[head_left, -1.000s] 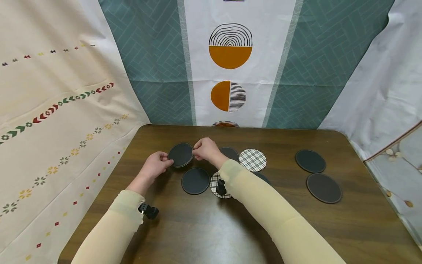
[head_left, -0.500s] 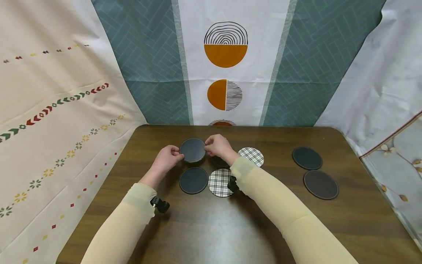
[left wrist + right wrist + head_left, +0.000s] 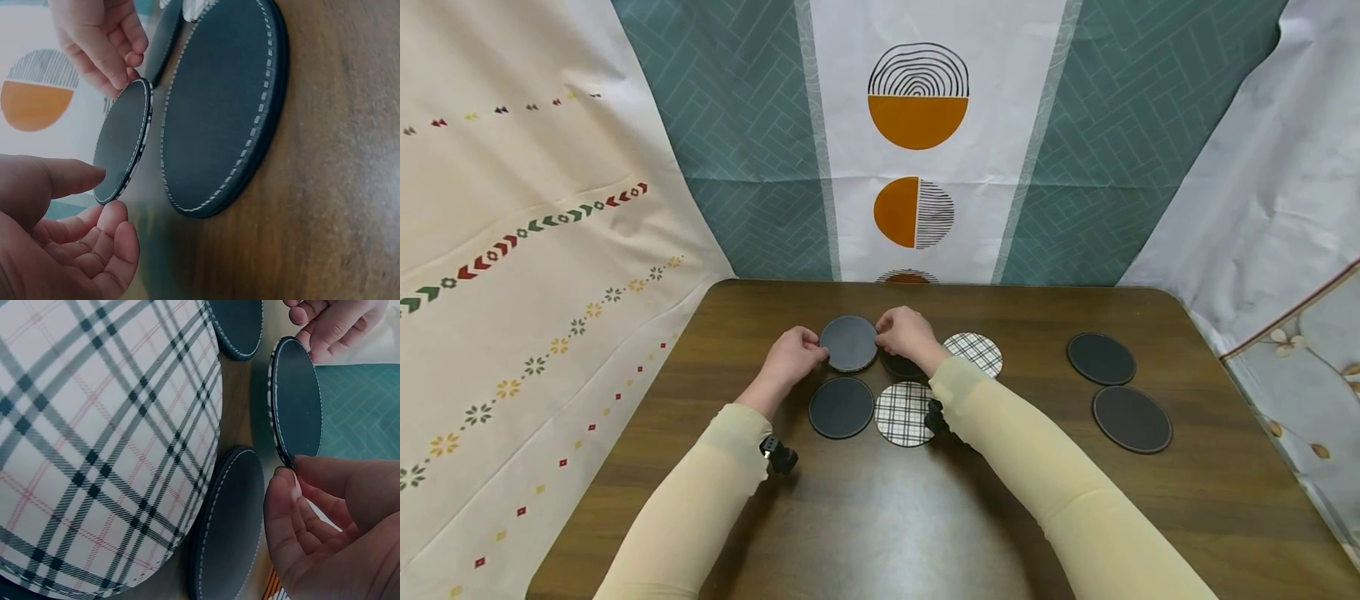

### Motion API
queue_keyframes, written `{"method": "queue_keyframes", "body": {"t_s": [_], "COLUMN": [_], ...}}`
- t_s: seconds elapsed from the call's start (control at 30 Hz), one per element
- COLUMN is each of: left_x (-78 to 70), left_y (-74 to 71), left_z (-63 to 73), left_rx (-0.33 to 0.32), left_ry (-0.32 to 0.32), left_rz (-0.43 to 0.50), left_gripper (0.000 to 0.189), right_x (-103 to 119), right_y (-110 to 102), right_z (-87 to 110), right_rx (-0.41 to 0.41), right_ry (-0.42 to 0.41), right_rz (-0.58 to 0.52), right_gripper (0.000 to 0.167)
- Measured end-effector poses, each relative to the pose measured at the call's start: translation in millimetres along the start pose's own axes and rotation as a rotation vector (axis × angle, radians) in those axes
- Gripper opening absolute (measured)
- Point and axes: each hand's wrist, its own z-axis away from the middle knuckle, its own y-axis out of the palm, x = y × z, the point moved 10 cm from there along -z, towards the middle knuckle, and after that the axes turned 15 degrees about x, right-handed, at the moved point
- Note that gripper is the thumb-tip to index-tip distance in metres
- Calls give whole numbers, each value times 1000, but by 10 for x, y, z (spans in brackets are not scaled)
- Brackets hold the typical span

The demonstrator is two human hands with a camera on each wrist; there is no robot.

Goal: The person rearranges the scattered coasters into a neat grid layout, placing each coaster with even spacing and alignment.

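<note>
Both hands hold a round black coaster (image 3: pixel 848 343) with pale edge stitching, one hand at each side. My left hand (image 3: pixel 793 360) pinches its left edge between thumb and fingers. On the opposite edge, the thumb and fingers of my right hand (image 3: pixel 910 335) pinch it too. The right wrist view shows the coaster tilted, with a patterned layer along its rim. In front of it lies a second black coaster (image 3: pixel 842 407), beside a plaid coaster (image 3: pixel 905 414). Another dark coaster (image 3: pixel 901 367) is partly hidden under the right hand.
Another plaid coaster (image 3: pixel 973 356) lies right of the right hand, partly covered by the forearm. Farther right, a black coaster (image 3: pixel 1102 358) and a dark brown coaster (image 3: pixel 1132 419) lie close together on the wooden table (image 3: pixel 880 517). Fabric hangs behind the table's back edge.
Both hands have moved right, carrying the black coaster from the far left to behind the front black coaster. The front plaid coaster shows more as the right forearm shifts away.
</note>
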Motion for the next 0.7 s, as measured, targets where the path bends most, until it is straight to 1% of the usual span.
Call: {"method": "queue_keyframes", "body": {"t_s": [0.1, 0.33, 0.5, 0.7], "left_x": [10, 31, 39, 87], "left_y": [20, 70, 91, 105], "left_z": [-19, -60, -87, -135], "left_rx": [3, 19, 13, 10], "left_ry": [-4, -15, -22, -35], "left_rz": [-15, -61, -94, -121], "left_gripper": [29, 31, 31, 31], "right_x": [-32, -59, -70, -105], "right_y": [11, 24, 47, 68], "right_z": [-21, -61, -71, -89], "right_rx": [5, 2, 12, 25], "right_ry": [9, 25, 17, 11], "right_rz": [17, 124, 130, 100], "right_gripper": [21, 23, 24, 24]}}
